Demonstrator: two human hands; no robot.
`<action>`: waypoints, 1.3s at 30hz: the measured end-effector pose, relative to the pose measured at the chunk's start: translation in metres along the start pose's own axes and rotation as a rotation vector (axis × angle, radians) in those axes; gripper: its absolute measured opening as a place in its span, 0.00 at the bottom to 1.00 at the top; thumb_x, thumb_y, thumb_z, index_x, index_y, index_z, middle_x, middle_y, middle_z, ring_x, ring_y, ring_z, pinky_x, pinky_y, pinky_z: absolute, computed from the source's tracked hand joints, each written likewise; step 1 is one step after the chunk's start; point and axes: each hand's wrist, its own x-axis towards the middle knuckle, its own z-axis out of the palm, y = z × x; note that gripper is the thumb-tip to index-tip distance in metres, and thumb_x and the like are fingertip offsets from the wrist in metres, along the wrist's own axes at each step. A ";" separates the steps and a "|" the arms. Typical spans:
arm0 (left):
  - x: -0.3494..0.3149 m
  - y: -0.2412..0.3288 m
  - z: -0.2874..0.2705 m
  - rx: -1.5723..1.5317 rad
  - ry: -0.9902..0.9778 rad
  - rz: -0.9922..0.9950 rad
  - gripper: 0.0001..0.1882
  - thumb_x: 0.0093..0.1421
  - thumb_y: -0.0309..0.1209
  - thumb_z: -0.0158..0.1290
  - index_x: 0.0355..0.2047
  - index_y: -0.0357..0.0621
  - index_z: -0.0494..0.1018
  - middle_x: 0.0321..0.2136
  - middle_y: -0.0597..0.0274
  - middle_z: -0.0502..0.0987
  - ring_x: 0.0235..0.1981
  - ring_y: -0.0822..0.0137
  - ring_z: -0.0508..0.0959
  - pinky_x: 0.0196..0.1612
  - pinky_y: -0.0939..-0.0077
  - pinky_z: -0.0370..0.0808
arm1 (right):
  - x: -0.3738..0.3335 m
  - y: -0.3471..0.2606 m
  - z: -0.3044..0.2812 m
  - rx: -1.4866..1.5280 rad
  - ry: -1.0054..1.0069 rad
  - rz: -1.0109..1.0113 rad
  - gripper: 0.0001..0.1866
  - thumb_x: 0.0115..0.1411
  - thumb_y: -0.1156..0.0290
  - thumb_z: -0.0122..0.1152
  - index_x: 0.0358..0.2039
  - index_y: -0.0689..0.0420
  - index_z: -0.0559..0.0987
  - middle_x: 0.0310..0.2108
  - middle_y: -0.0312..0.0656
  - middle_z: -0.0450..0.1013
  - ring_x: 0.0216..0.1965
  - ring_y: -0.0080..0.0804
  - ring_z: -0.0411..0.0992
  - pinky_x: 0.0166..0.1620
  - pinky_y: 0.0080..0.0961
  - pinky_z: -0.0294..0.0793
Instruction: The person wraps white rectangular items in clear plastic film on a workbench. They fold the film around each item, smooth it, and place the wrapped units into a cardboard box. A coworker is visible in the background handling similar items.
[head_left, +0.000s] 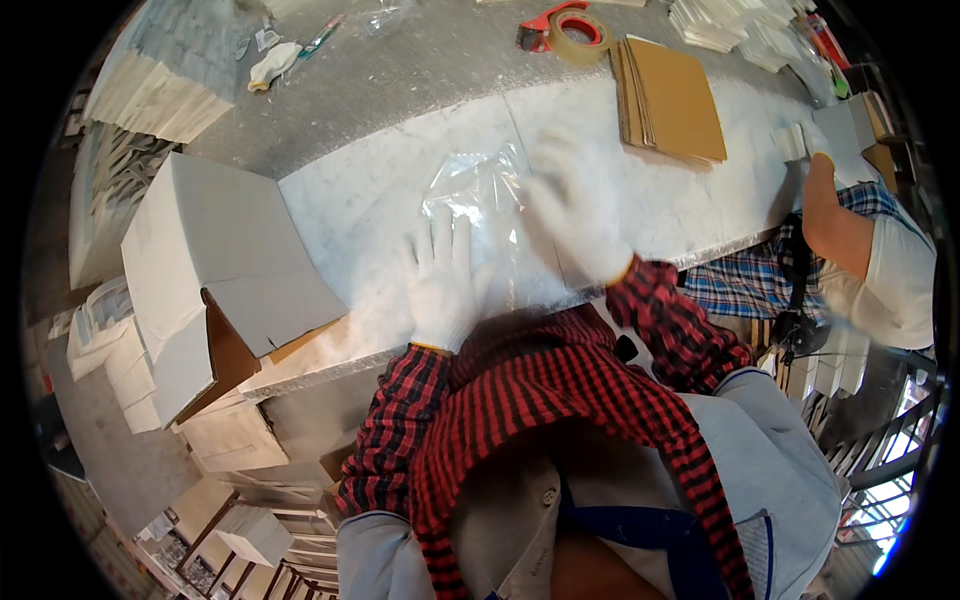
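A clear plastic bag lies flat on the pale marble-like slab in front of me. My left hand, in a white knitted glove, rests with its fingers spread at the bag's lower left part. To the right of the bag is my right hand, gloved the same way and smeared by motion. Its thumb side is nearest the bag's right edge, and I cannot make out the fingers well. Red and black checked sleeves cover both forearms.
An open white cardboard box stands at the left. Brown cardboard sheets lie at the back right, near a red tape dispenser. White stacks rise at the far left. Another person works at the right.
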 end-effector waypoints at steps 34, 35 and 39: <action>0.013 -0.037 -0.073 -0.172 -0.023 0.518 0.15 0.60 0.44 0.63 0.44 0.53 0.83 0.54 0.57 0.79 0.63 0.47 0.71 0.68 0.41 0.63 | -0.074 -0.028 -0.004 0.050 -0.719 -0.240 0.40 0.46 0.55 0.80 0.60 0.46 0.76 0.67 0.50 0.65 0.70 0.58 0.57 0.68 0.55 0.60; -0.006 -0.030 -0.075 -0.209 -0.152 0.487 0.15 0.60 0.44 0.63 0.43 0.51 0.84 0.48 0.58 0.81 0.58 0.49 0.76 0.65 0.46 0.68 | -0.072 -0.028 -0.006 0.055 -0.744 -0.231 0.40 0.48 0.54 0.79 0.61 0.47 0.76 0.68 0.52 0.64 0.70 0.61 0.57 0.69 0.56 0.58; -0.068 -0.043 -0.089 -0.073 -0.504 0.121 0.13 0.60 0.42 0.63 0.38 0.47 0.85 0.42 0.60 0.81 0.50 0.50 0.77 0.61 0.50 0.71 | -0.070 -0.030 -0.007 0.077 -0.792 -0.223 0.41 0.50 0.51 0.77 0.64 0.49 0.75 0.69 0.56 0.63 0.70 0.66 0.56 0.70 0.60 0.56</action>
